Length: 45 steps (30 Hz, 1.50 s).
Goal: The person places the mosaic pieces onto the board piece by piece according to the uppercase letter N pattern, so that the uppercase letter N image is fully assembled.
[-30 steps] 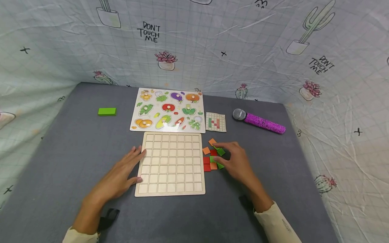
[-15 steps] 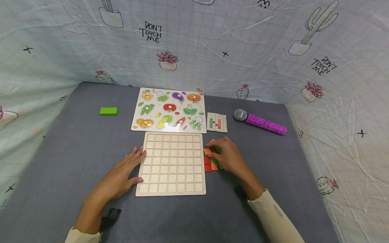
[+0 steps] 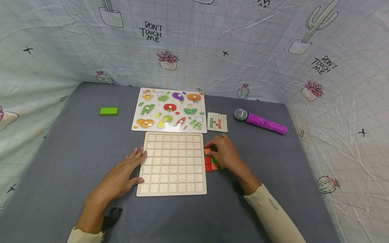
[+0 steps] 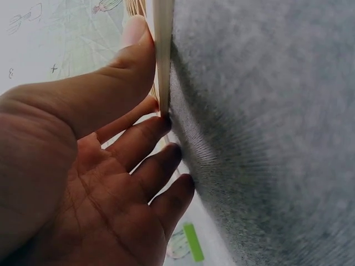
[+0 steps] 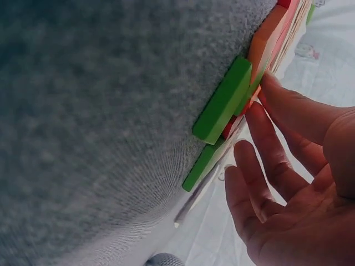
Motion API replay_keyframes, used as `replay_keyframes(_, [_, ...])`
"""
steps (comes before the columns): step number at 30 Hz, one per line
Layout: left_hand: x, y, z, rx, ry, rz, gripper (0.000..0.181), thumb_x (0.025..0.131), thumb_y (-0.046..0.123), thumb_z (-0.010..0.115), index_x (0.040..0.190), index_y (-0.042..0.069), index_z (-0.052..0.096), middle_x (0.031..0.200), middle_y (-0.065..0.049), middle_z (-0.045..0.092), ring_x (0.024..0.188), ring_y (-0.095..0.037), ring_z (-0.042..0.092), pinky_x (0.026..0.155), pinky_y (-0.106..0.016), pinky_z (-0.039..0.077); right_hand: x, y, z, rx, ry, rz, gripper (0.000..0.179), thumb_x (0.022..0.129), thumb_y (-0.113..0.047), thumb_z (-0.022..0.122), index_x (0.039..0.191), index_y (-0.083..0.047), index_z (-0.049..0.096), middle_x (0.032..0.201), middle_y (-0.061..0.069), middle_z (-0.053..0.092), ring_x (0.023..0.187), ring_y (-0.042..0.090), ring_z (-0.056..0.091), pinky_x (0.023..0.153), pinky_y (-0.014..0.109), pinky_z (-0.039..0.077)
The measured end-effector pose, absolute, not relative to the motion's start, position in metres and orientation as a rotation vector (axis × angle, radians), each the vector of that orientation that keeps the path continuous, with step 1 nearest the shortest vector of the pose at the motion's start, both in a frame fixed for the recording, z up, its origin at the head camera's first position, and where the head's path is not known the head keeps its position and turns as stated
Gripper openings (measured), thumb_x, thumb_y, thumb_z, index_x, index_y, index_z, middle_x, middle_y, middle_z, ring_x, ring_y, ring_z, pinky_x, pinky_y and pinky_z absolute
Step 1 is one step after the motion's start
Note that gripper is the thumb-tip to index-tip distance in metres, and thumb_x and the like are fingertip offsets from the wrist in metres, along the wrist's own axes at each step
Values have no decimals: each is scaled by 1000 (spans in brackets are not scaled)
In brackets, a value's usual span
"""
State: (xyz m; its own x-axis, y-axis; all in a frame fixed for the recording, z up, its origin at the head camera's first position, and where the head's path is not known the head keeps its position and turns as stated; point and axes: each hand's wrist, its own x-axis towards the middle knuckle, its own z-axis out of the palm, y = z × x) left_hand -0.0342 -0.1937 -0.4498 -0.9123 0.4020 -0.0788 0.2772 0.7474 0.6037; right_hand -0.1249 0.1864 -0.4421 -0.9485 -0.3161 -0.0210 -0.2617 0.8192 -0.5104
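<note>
A wooden grid board (image 3: 173,162) lies on the grey table in front of me. My left hand (image 3: 120,177) rests at its left edge, fingers extended; in the left wrist view the thumb (image 4: 133,50) lies on the board's rim. Just off the board's right side my right hand (image 3: 226,153) pinches an orange square tile (image 3: 207,151) between thumb and forefinger. Around it are red tiles (image 3: 208,167), another orange tile (image 3: 214,166) and green tiles (image 5: 222,105). My right hand hides part of this cluster.
Behind the board lies a vegetable puzzle board (image 3: 170,116), with a small pattern card (image 3: 217,122) beside it. A purple glitter microphone (image 3: 264,123) lies at the right, a green block (image 3: 108,111) at the far left. A printed cloth (image 3: 194,44) hangs behind the table.
My right hand has moved left from the green tiles and closed its thumb and forefinger on the orange tile by the board. My left hand has stayed at the board's edge.
</note>
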Motion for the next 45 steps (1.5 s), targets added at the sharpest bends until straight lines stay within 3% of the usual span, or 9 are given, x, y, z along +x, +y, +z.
replay_keyframes(12, [-34, -192, -452, 497, 2743, 918, 94, 85, 8, 88, 164, 4, 38, 174, -18, 30, 162, -44, 26, 125, -69, 28, -126, 186, -443, -442, 2915, -871, 13, 85, -16, 90, 92, -16, 80, 83, -2, 65, 89, 19, 52, 78, 36, 46])
replay_keyframes(24, [-35, -191, -451, 470, 2750, 915, 95, 84, 8, 88, 165, 5, 38, 174, -17, 31, 162, -44, 26, 124, -71, 29, -118, 170, -437, -445, 2896, -1032, 17, 86, -15, 91, 96, -18, 77, 82, -5, 68, 88, 15, 54, 74, 32, 45])
replay_keyframes(33, [-35, -191, -450, 466, 2746, 921, 94, 84, 8, 88, 164, 6, 39, 174, -17, 32, 162, -44, 27, 123, -71, 29, -117, 150, -438, -482, 2850, -1029, 15, 88, -15, 89, 92, -20, 76, 80, -6, 71, 87, 24, 60, 72, 32, 46])
replay_keyframes(41, [-35, -191, -449, 462, 2746, 916, 94, 85, 8, 88, 165, 6, 38, 174, -17, 31, 162, -44, 27, 123, -71, 29, -120, 131, -438, -495, 2872, -966, 15, 85, -14, 90, 87, -19, 76, 73, -6, 70, 83, 16, 56, 80, 37, 47])
replay_keyframes(45, [-35, -190, -449, 457, 2747, 905, 95, 85, 9, 88, 165, 7, 38, 174, -17, 31, 162, -44, 27, 124, -71, 29, -121, 123, -437, -482, 2877, -953, 15, 85, -16, 91, 85, -19, 76, 73, -6, 68, 83, 15, 56, 76, 36, 46])
